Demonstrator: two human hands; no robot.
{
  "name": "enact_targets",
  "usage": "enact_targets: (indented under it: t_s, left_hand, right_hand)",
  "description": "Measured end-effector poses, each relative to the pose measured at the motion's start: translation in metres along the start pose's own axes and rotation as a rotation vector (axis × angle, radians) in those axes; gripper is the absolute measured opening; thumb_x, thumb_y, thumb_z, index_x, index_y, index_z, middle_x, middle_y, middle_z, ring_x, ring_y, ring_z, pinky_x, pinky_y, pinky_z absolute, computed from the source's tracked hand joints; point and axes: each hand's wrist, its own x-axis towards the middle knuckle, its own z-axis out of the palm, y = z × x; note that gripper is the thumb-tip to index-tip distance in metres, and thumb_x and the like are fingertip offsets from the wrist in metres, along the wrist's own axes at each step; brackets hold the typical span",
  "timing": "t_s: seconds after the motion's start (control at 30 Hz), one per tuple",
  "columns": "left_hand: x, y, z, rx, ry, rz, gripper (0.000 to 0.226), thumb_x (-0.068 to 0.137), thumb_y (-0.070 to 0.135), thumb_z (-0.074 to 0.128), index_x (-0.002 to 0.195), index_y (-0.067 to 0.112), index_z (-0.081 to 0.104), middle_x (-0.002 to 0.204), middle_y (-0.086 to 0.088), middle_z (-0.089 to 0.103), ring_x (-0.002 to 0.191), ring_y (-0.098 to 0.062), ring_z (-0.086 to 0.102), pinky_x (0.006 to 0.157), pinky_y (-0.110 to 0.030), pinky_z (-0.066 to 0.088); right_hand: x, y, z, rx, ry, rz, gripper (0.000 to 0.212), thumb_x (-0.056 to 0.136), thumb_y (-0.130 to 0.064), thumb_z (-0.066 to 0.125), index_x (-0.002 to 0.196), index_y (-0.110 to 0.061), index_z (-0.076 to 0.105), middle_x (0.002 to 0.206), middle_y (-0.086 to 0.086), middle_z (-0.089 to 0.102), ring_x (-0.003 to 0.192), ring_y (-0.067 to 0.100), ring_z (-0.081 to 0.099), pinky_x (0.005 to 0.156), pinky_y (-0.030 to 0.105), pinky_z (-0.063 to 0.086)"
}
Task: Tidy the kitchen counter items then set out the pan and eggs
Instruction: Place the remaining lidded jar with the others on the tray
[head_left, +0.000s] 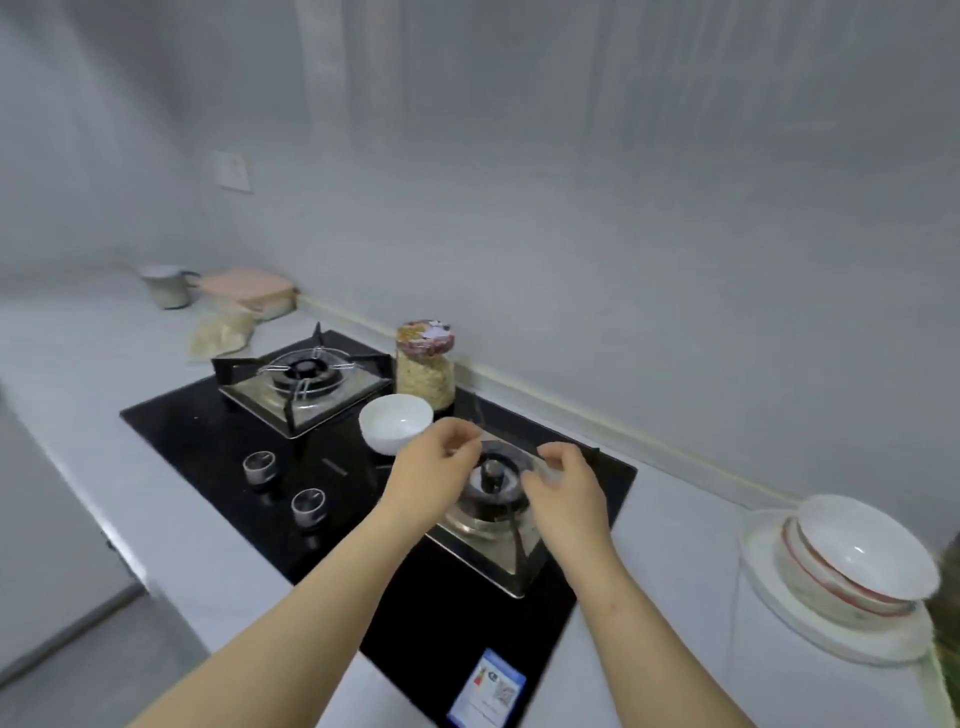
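Both hands hover over the right burner of the black glass hob (218, 447): left hand (431, 467) and right hand (566, 483), fingers pinched together, gripping nothing I can make out. The small white ceramic bowl (396, 423) sits just beside the left hand: light, slick, breakable; best cupped at the rim. No pan or eggs visible.

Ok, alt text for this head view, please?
Two bare hands, left hand and right hand, hover over the right burner of a black gas hob. A white bowl and lidded jar stand behind.
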Motion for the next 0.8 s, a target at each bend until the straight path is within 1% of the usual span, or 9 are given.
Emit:
enact_targets:
  t_s: [0.03,0.1,0.23,0.3,0.4,0.5,0.53,0.67,0.8]
  left_hand:
    - [0.0,-0.009,-0.014,0.003,0.034,-0.035,0.01,0.091,0.018,0.054,0.097,0.022,0.062,0.087,0.011,0.062,0.087,-0.007,0.057,0.073,-0.017,0.041]
    - [-0.001,-0.026,-0.042,0.021,0.094,-0.094,0.014,0.091,0.021,0.054,0.101,0.023,0.063,0.093,0.01,0.062,0.092,-0.008,0.055,0.079,-0.021,0.039]
    - [-0.001,-0.053,-0.09,0.033,0.172,-0.158,0.014,0.092,0.021,0.052,0.102,0.026,0.061,0.102,0.007,0.063,0.1,-0.011,0.057,0.088,-0.027,0.047]
    - [0.005,-0.066,-0.117,0.017,0.223,-0.168,0.014,0.093,0.02,0.051,0.099,0.028,0.059,0.102,0.006,0.063,0.098,-0.01,0.058,0.08,-0.023,0.048]
    - [0.021,-0.081,-0.148,0.007,0.271,-0.165,0.013,0.092,0.021,0.051,0.097,0.029,0.059,0.1,0.007,0.063,0.095,-0.01,0.057,0.078,-0.022,0.044]
    - [0.038,-0.098,-0.175,-0.019,0.289,-0.157,0.013,0.093,0.022,0.05,0.092,0.031,0.059,0.097,0.01,0.062,0.089,-0.01,0.059,0.065,-0.016,0.047]
    - [0.044,-0.106,-0.186,-0.033,0.299,-0.154,0.015,0.093,0.021,0.05,0.089,0.033,0.058,0.095,0.011,0.062,0.09,-0.009,0.059,0.064,-0.014,0.047]
    - [0.078,-0.143,-0.242,-0.109,0.322,-0.193,0.02,0.093,0.02,0.051,0.084,0.037,0.055,0.095,0.011,0.061,0.098,-0.011,0.058,0.087,-0.028,0.047]
    - [0.107,-0.176,-0.299,-0.117,0.328,-0.22,0.018,0.093,0.02,0.049,0.086,0.035,0.056,0.094,0.011,0.061,0.097,-0.013,0.058,0.085,-0.027,0.048]
  right_hand:
    - [0.001,-0.007,0.015,-0.004,-0.035,-0.004,0.028,0.089,-0.016,0.054,0.116,-0.022,0.053,0.117,-0.005,0.054,0.103,0.011,0.052,0.074,0.019,0.038]
    - [0.004,-0.019,0.046,0.013,-0.1,-0.017,0.03,0.09,-0.016,0.054,0.119,-0.021,0.053,0.118,-0.004,0.055,0.103,0.01,0.05,0.079,0.019,0.035]
    - [0.001,-0.04,0.097,0.002,-0.236,-0.042,0.034,0.091,-0.015,0.053,0.125,-0.018,0.05,0.127,0.002,0.052,0.107,0.013,0.049,0.081,0.022,0.033]
    - [0.004,-0.053,0.124,-0.009,-0.283,-0.051,0.035,0.091,-0.016,0.052,0.126,-0.019,0.049,0.13,0.002,0.05,0.108,0.016,0.049,0.082,0.024,0.035]
    - [0.013,-0.072,0.16,-0.006,-0.307,-0.045,0.033,0.091,-0.016,0.051,0.123,-0.019,0.049,0.128,0.004,0.05,0.104,0.017,0.048,0.08,0.025,0.038]
    - [0.021,-0.084,0.196,0.019,-0.333,-0.064,0.031,0.09,-0.015,0.052,0.121,-0.018,0.051,0.126,0.002,0.051,0.101,0.012,0.046,0.083,0.025,0.038]
    - [0.023,-0.088,0.211,0.024,-0.341,-0.073,0.031,0.09,-0.015,0.052,0.121,-0.018,0.051,0.126,0.001,0.052,0.102,0.01,0.046,0.082,0.023,0.037]
    - [0.031,-0.121,0.277,0.018,-0.377,-0.058,0.032,0.092,-0.015,0.053,0.124,-0.018,0.051,0.125,0.0,0.052,0.102,0.009,0.048,0.066,0.011,0.037]
    - [0.04,-0.155,0.344,0.032,-0.402,-0.042,0.034,0.093,-0.016,0.052,0.127,-0.018,0.049,0.128,-0.001,0.05,0.115,0.013,0.048,0.085,0.022,0.038]
